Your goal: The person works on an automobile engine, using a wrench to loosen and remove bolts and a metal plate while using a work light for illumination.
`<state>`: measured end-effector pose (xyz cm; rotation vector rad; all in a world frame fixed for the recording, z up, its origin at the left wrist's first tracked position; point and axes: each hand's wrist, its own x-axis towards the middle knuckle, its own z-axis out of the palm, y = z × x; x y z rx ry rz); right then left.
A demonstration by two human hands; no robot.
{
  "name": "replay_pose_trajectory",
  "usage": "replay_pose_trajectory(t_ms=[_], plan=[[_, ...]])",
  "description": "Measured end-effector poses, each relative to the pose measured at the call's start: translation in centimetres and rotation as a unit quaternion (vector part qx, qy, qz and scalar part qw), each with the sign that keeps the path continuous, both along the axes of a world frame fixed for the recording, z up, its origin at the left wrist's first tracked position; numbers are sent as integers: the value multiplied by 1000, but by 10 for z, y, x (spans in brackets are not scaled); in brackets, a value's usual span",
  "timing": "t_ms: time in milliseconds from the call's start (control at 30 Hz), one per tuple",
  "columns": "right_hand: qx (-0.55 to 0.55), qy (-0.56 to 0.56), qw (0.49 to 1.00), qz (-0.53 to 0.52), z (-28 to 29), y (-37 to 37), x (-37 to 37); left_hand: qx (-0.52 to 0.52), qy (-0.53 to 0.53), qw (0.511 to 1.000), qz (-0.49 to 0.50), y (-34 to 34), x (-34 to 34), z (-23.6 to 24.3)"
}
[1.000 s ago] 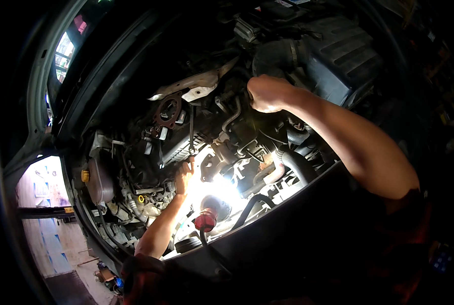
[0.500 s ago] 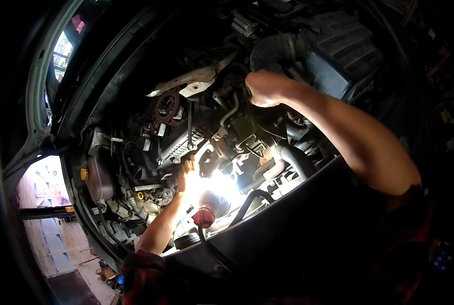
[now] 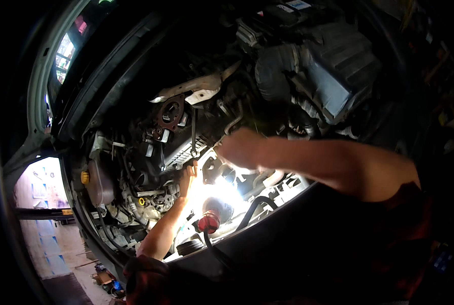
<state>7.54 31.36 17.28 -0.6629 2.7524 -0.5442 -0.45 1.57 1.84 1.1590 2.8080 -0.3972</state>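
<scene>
Engine bay (image 3: 196, 132) of a car, hood up, fills most of the view; dark all round, lit only low-centre.

Big black air-filter box (image 3: 333, 66) top right, ribbed hose (image 3: 275, 71) running off its left side.

Dark front panel edge (image 3: 267, 244) crosses lower right, under the R forearm.

Pale coolant tank (image 3: 101, 180) at L side of bay, yellow cap (image 3: 85, 177) just beside it.

Bare metal bracket (image 3: 194, 91) upper centre; below it a rust-brown gasket flange (image 3: 170, 113) w/ round hole.

Work lamp (image 3: 211, 211) w/ red collar lies low in the bay, black cord dropping toward the front edge; glare washes out parts around it.

Right hand (image 3: 239, 147): comes in from the right, forearm across mid-frame, fingers curled down into the engine just above the glare. What it grips, if anything — can't tell, hidden by hand + light.

Left hand (image 3: 189, 175): reaches up from lower edge, fingers extended up against engine parts beside the ribbed metal cover (image 3: 181, 150), just L of the glare. Looks loosely opened, touching; nothing seen held.

Hands near each other, not touching.
</scene>
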Motion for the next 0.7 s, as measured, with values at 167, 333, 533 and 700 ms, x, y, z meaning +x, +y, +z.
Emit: replay_pose_trajectory(t_ms=[167,333,533,700], plan=[[-159,196,968,6,-72,-79,-18,13,46,999,-22,-20,-12,-33],[-69,-25,992,104,-100,-140,-78,19,33,998,-41,1,-4,-13],[-133,-53,984,104,-165,-146,-88,39,13,997,-58,18,2,-2],[-13,14,984,179,-93,-135,-55,36,1,999,-27,-3,10,13]])
